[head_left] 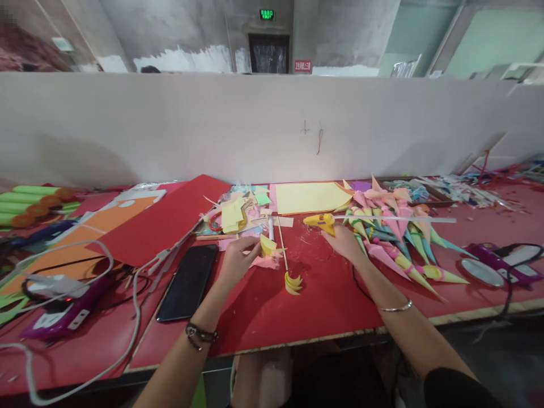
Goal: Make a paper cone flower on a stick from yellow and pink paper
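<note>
Between the thumb and fingers of my left hand [241, 258] is a yellow paper piece [268, 246] with pointed ends, held above the red table. My right hand [343, 241] grips a yellow hot glue gun [321, 221], its nozzle pointing left toward the paper piece but apart from it. A long clear glue stick [395, 219] sticks out of the gun's back to the right. Below the hands lies a small stack of curved yellow paper pieces [293, 283]. A thin pale stick [282, 243] rests just above that stack.
A black phone [187, 283] lies left of my left hand. Folded paper cones [393, 212] pile up at the right. Yellow sheets [312, 197] and paper scraps [238, 212] sit at the back. Purple power strips [63, 311] with cables occupy both sides. A white partition [212, 124] stands behind.
</note>
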### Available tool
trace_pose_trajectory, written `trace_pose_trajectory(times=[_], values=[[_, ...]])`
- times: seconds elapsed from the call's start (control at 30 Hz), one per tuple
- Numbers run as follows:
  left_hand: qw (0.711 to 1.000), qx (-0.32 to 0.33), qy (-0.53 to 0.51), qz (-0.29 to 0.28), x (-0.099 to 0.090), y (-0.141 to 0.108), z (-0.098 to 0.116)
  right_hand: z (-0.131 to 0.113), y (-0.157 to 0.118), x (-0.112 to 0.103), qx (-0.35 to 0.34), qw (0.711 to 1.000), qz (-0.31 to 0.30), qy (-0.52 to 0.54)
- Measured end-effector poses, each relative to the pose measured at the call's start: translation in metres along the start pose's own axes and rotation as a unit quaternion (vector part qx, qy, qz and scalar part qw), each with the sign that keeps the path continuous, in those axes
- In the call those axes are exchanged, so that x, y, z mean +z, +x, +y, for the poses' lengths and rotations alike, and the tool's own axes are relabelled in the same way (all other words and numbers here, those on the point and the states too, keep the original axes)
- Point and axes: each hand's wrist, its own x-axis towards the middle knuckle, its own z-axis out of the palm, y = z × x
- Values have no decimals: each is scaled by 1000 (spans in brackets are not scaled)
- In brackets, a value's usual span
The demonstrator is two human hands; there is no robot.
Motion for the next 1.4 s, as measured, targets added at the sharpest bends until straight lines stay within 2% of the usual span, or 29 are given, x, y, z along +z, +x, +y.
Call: trace_pose_trajectory(times=[0.17, 0.3, 0.4, 0.5, 0.57, 0.67, 0.8, 0.97, 1.1, 1.2, 1.4], values=[[994, 4, 94, -55, -16, -18, 1, 4, -8, -13, -8, 999, -4, -33], [982, 6, 165, -94, -25, -29, -10, 3, -39, -35, 3, 998, 22, -66], [977, -3, 178, -119, -24, -32, -17, -13, -68, -43, -30, 998, 11, 62], [977, 12, 168, -134, -17, -27, -19, -37, -88, -34, -118, 964, -48, 232], [977, 27, 154, -145, -10, -23, -19, -50, -94, -24, -144, 940, -86, 299], [977, 46, 128, -162, -1, -19, -20, -60, -93, -12, -144, 924, -117, 333], [976, 72, 106, -177, 6, -19, -21, -58, -88, -5, -142, 918, -139, 344], [976, 71, 86, -189, 9, -17, -19, -56, -84, -5, -159, 920, -150, 326], [978, 50, 74, -190, 15, -16, -16, -59, -79, -6, -208, 905, -173, 329], [973, 69, 71, -207, 19, -17, -14, -61, -74, -7, -235, 898, -173, 328], [968, 75, 54, -235, 21, -19, -8, -62, -70, -6, -240, 899, -168, 325]])
